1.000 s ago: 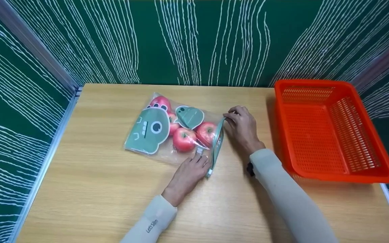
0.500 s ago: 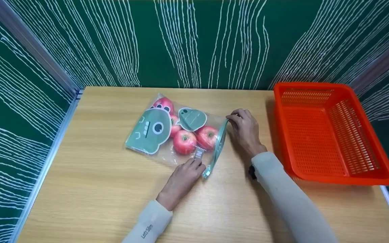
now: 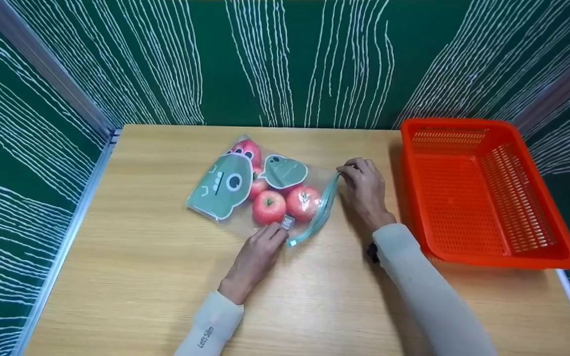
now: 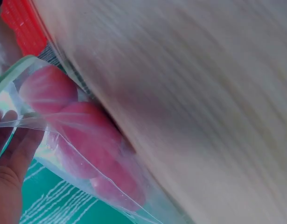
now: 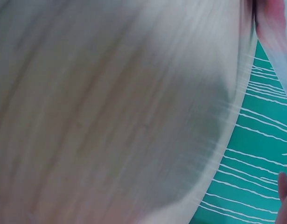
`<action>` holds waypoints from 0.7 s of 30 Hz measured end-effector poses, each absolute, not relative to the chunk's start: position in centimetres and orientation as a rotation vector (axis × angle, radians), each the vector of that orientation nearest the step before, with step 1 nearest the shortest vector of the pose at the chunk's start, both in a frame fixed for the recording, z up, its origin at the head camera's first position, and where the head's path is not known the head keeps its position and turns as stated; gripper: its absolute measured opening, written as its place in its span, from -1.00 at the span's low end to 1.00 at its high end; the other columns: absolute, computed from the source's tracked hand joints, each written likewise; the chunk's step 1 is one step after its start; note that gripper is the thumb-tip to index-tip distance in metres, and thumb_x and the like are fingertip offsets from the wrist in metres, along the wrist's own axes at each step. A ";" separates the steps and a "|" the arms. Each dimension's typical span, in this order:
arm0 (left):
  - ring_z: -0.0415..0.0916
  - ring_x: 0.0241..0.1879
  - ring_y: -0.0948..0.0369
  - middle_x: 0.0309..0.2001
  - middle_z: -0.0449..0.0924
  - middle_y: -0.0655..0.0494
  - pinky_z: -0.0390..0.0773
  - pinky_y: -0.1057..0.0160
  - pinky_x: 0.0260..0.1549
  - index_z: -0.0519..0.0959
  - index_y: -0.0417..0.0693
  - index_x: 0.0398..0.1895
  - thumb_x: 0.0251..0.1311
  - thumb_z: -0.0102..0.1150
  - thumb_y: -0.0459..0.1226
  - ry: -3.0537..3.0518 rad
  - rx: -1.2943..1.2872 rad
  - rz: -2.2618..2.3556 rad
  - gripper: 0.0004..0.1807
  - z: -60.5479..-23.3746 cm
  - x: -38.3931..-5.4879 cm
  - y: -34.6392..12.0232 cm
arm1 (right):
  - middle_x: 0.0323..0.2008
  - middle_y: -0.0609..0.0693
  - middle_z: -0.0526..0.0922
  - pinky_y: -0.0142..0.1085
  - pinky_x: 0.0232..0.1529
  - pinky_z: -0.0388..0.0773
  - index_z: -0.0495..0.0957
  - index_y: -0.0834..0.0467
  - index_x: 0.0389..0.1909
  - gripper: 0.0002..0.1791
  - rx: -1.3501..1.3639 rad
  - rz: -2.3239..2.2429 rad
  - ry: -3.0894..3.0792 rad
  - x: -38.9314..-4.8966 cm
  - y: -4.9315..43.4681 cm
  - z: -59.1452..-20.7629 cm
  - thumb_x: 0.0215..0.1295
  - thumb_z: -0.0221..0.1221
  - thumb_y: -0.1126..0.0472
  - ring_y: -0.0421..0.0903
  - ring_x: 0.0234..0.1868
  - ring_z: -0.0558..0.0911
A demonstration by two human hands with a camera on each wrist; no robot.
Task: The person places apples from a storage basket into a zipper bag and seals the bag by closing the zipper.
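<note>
A clear zip bag [image 3: 238,225] with green monster prints lies on the table, its green zip edge to the right. Inside it are several red apples [image 3: 269,207], seen also as apples [image 4: 87,130] in the left wrist view. My left hand [image 3: 260,249] pinches the bag's near side, just left of the white slider [image 3: 291,243]. At the far end of the zip edge, the fingertips of my right hand [image 3: 364,188] pinch the bag's corner. Between my hands the zip edge bows outward. Only a bit of the right hand [image 5: 284,191] shows in its wrist view.
An orange plastic basket [image 3: 416,207] with slotted walls stands to the right on the wooden table [image 3: 117,257]. Behind the table's far edge rises a green wall [image 3: 300,64] with white lines. Another such wall borders the left side.
The bag's near zip corner has moved left and away from me along with my left hand. My right hand has shifted slightly right, still pinching the far corner.
</note>
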State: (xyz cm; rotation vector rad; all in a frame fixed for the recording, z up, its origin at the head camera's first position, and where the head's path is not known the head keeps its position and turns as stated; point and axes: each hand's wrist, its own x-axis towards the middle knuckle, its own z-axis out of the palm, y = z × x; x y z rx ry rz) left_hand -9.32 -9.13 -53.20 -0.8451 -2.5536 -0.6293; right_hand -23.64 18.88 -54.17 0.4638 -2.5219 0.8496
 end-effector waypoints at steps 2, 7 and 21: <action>0.63 -0.13 0.14 -0.14 0.60 0.04 0.72 0.22 0.05 0.65 -0.18 -0.04 0.31 0.36 -0.50 -2.551 -0.801 -0.725 -0.79 -53.0 -9.3 -9.2 | -0.01 0.14 0.68 -0.04 0.06 0.60 0.80 0.18 0.01 -0.79 0.460 0.852 -2.506 -23.5 18.9 -54.0 0.48 0.27 0.36 0.10 -0.02 0.54; 0.60 -0.15 0.15 -0.17 0.59 0.05 0.71 0.21 -0.03 0.61 -0.15 -0.15 0.38 0.26 -0.51 -2.514 -0.696 -0.911 -0.88 -52.8 -9.3 -9.5 | -0.04 0.16 0.68 -0.05 0.01 0.59 0.81 0.18 -0.02 -0.81 0.448 0.817 -2.477 -23.4 19.1 -53.7 0.48 0.27 0.34 0.15 -0.02 0.53; 0.63 -0.14 0.21 -0.19 0.63 0.07 0.71 0.23 -0.03 0.65 -0.15 -0.16 0.38 0.20 -0.56 -2.414 -0.511 -1.134 -0.83 -51.5 -9.4 -9.9 | 0.00 0.09 0.67 -0.09 0.15 0.60 0.81 0.10 0.04 -0.77 0.423 0.893 -2.460 -22.3 19.9 -52.3 0.53 0.22 0.25 0.06 0.00 0.52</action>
